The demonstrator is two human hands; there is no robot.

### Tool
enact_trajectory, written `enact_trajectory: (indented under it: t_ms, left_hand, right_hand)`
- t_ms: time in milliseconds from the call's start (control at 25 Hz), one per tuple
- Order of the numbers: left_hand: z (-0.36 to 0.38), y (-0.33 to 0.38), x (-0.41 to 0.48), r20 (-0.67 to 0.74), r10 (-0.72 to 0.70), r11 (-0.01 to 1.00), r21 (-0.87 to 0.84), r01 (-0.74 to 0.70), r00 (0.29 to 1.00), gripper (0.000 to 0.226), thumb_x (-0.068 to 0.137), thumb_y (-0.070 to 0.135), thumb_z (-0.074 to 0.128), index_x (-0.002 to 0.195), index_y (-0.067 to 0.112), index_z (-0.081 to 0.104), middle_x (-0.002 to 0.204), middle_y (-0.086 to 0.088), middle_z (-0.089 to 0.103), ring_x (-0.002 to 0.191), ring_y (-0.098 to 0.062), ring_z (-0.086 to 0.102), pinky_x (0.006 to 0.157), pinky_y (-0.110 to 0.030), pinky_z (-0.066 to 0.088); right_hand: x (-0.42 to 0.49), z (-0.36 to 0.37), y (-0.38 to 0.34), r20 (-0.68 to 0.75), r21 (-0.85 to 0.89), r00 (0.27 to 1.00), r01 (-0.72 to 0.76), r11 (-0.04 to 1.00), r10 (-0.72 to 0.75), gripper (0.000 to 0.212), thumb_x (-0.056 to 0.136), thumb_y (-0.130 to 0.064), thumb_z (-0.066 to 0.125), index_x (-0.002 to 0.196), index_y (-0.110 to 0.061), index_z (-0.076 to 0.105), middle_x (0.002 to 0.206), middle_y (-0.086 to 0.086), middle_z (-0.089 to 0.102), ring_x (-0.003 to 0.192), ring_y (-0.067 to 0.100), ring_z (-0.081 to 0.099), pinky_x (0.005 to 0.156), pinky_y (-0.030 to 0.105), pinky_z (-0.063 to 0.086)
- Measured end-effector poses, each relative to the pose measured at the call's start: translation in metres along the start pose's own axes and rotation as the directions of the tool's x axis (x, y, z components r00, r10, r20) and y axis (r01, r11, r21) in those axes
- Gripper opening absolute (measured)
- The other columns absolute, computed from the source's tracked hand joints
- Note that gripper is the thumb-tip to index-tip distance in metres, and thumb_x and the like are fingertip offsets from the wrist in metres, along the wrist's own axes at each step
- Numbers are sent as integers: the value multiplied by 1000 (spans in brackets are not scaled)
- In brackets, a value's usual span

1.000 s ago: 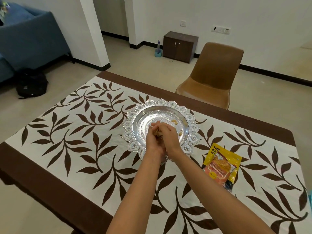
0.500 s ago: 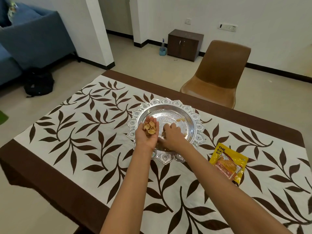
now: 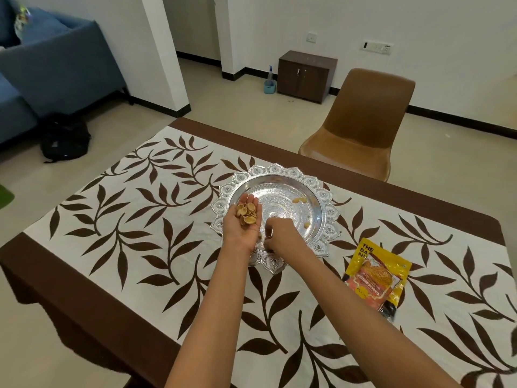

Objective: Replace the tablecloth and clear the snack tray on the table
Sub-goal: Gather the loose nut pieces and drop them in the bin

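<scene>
from the head view, the silver snack tray [image 3: 280, 170] sits in the middle of the table on the white tablecloth [image 3: 134, 228] with brown leaves. the left hand [image 3: 241, 226] lies palm up over the tray's near left rim, fingers almost straight, cradling a small heap of nut shells [image 3: 246, 214]. the right hand [image 3: 280, 237] reaches into the tray's near side with fingers curled downward; i cannot tell whether they hold anything. a few loose shells [image 3: 299, 200] lie in the tray. a yellow snack packet [image 3: 376, 278] lies on the cloth just right of the tray, and a brown chair [image 3: 363, 121] stands beyond the table.
</scene>
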State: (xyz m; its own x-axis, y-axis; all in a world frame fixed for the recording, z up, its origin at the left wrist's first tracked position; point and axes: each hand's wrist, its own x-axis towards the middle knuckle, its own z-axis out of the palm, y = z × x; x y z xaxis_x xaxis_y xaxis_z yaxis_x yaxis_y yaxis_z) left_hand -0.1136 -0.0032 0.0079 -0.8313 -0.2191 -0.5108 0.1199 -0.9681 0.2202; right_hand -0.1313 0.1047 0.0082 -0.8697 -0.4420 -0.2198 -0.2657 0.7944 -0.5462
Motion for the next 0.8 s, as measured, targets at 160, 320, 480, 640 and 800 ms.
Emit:
enact_trajectory:
  t_ms: [160,320,480,640,800]
  left_hand:
    - [4,-7,-2,-47,1,1000,18,0,999,39,104,28,35,97,2,64,95,-12,65,92,-22,63,94,-36,49]
    - [4,-17,-1,-89,2,998,68,4,996,38,104,28,34,95,4,63,95,-11,64,91,-21,62,90,-34,49]
    - [5,-30,3,-61,-36,997,61,40,997,37,104,30,35,95,8,64,89,-13,67,85,-23,64,86,-33,52]
    - [7,-31,-2,-58,-58,997,50,61,997,34,102,31,41,95,7,65,76,-10,70,78,-21,67,74,-32,57]
    - [9,-33,-2,-61,-22,999,48,25,998,38,103,28,36,90,6,65,79,-10,71,75,-21,69,76,-32,55]
  right_hand:
    - [1,-16,8,-27,492,982,-150,858,187,12,74,3,69,82,-4,63,64,4,60,46,7,59,43,16,45]
    - [14,-35,10,-21,789,985,-90,608,173,15,71,0,71,73,-11,62,65,5,63,58,18,58,62,33,51]
    - [5,-28,-8,-223,627,974,121,769,29,10,71,-8,75,76,-16,70,73,-2,69,75,15,66,71,25,55]
    - [-4,-15,-11,-351,673,936,260,692,-10,11,86,-12,66,85,-13,76,83,-1,75,83,10,70,80,24,55]
    - [-8,-9,-13,-246,962,953,217,165,180,23,96,-8,50,108,-8,70,106,4,72,100,14,68,83,25,54]
